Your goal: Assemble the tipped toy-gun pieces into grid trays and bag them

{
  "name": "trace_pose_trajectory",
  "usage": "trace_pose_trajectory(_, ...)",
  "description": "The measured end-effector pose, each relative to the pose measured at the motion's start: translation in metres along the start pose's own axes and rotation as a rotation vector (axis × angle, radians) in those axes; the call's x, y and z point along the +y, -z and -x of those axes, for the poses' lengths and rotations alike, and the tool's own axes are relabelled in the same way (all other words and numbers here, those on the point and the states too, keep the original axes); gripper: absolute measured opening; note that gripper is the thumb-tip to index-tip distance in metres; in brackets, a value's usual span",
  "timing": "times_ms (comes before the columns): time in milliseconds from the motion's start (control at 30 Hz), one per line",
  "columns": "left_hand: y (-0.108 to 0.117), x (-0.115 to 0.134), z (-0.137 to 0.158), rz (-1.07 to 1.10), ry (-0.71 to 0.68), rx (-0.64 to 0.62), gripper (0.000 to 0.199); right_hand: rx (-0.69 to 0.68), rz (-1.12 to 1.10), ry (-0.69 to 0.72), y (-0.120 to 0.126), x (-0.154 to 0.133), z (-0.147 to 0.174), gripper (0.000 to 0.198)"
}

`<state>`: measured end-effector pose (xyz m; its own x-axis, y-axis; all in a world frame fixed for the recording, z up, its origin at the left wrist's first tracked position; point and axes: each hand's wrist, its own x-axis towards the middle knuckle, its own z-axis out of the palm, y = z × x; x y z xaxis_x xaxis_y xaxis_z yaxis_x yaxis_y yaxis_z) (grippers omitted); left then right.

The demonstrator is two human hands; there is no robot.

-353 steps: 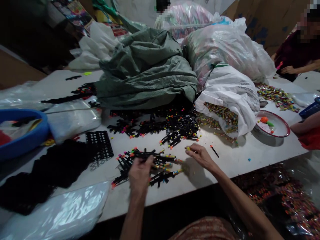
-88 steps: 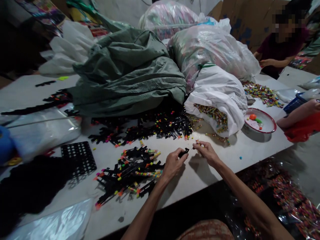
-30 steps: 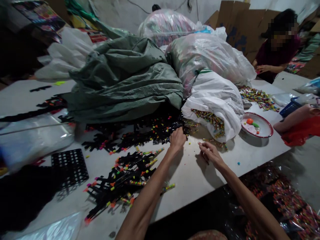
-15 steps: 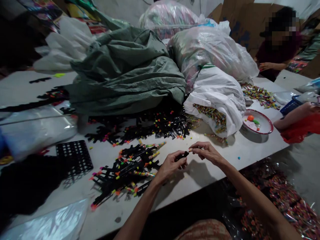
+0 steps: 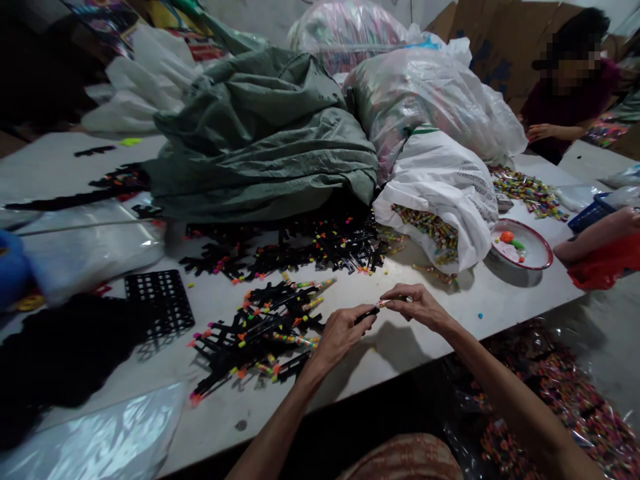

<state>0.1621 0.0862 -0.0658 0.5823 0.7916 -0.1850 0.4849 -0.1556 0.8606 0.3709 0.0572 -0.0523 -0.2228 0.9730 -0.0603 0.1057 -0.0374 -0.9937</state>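
Over the front of the white table, my left hand [image 5: 349, 328] is closed around a black plastic piece [image 5: 371, 312], mostly hidden by the fingers. My right hand [image 5: 417, 307] pinches a small thin tube [image 5: 384, 303] with a whitish and reddish end. The tube's end meets the tip of the black piece; whether it is inside or only touching, I cannot tell. Left of my hands lies a heap of black plastic toy parts [image 5: 250, 327] with orange, pink and yellow tips, some with colourful candy-like tubes on them.
Behind are a large green cloth sack [image 5: 265, 147], a white bag [image 5: 440, 193] spilling small colourful tubes, and a red-rimmed bowl [image 5: 520, 245]. A black grid basket [image 5: 160, 310] and clear plastic bags [image 5: 95, 247] lie left. A person [image 5: 565, 100] sits at far right.
My right fingers have closed in, and the small tube now shows lined up with the black piece. The whole view has shifted slightly, moving the table things rightward.
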Motion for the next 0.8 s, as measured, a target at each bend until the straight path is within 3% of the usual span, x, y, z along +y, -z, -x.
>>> trace_pose_trajectory(200, 0.002, 0.0, 0.005, -0.1, -0.054, -0.004, 0.033, -0.052, 0.088, 0.03, 0.001, -0.003, 0.001, 0.029)
trace_pose_trajectory(367, 0.008, -0.004, 0.008, 0.155, 0.08, -0.167, 0.038, -0.099, 0.243, 0.151, -0.005, -0.004, 0.005, 0.026)
trace_pose_trajectory(533, 0.018, -0.003, 0.016, 0.272, 0.212, -0.298, 0.04, -0.304, 0.461, 0.243, -0.009, -0.009, -0.002, 0.022)
trace_pose_trajectory(667, 0.024, -0.007, 0.026, 0.315, 0.272, -0.293, 0.038, -0.425, 0.398, 0.246, -0.014, -0.006, -0.01, 0.023)
trace_pose_trajectory(800, 0.026, -0.015, 0.032, 0.418, 0.278, -0.339, 0.037, -0.427, 0.397, 0.287, -0.02, -0.008, -0.005, 0.022)
